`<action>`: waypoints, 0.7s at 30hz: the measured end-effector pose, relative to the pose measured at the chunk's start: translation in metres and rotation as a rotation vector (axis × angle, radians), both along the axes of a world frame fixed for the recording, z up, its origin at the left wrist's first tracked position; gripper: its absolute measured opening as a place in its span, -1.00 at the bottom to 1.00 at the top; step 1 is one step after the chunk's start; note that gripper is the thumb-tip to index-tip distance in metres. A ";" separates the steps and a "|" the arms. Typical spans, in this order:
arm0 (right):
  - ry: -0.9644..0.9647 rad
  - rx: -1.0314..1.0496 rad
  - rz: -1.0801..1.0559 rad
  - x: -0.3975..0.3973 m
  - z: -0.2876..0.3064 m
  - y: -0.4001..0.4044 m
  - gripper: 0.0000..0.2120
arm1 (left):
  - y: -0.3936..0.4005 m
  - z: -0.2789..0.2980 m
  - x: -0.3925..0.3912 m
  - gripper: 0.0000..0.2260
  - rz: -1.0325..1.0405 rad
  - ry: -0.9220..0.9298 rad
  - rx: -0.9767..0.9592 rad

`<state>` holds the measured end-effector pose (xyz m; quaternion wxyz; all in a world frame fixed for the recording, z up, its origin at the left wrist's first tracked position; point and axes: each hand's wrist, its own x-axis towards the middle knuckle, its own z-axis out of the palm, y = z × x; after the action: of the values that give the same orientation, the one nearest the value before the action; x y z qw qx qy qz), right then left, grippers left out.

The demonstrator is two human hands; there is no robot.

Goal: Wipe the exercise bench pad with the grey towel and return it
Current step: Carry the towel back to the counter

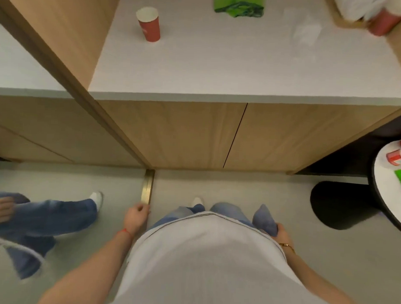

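Observation:
My right hand point(280, 233) hangs at my right side and is shut on the grey towel point(265, 220), which is bunched up and sticks forward past my hip. My left hand point(136, 216) hangs at my left side with the fingers loosely curled and nothing in it. No exercise bench pad is in view. I stand facing a wooden cabinet with a white countertop point(220, 68).
On the countertop stand a red paper cup point(149, 23), a green bag point(238, 5) and another red cup point(383, 21) at the far right. A mirror point(37, 123) on the left reflects me. A round white table point(389, 188) with items stands at the right over a black base.

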<state>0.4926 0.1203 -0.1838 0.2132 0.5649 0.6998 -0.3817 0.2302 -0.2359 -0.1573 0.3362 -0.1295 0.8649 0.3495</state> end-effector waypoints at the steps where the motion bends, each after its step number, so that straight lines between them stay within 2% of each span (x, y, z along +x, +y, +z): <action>1: 0.015 -0.008 -0.021 -0.007 0.004 -0.003 -0.48 | 0.009 0.003 -0.023 -0.79 -0.035 0.029 -0.007; 4: 0.070 0.050 -0.045 -0.051 0.021 0.004 -0.45 | 0.039 0.028 -0.069 -0.80 -0.160 0.139 -0.011; 7: 0.182 0.131 0.001 -0.103 0.053 0.012 -0.45 | 0.072 0.062 -0.107 -0.81 -0.270 0.356 0.012; 14: 0.657 0.499 0.388 -0.243 0.180 0.075 -0.44 | 0.149 0.147 -0.181 -0.77 -0.440 0.847 0.104; 17: 0.760 0.618 0.512 -0.300 0.221 0.092 -0.42 | 0.180 0.167 -0.210 -0.74 -0.472 0.967 0.082; 21: 0.761 0.689 0.681 -0.374 0.230 0.114 -0.39 | 0.211 0.165 -0.246 -0.71 -0.473 1.010 -0.017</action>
<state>0.1188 0.2339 0.0466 -0.1364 0.1703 0.9511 -0.2187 -0.0154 -0.0248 0.0076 -0.0520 0.2489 0.9269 0.2761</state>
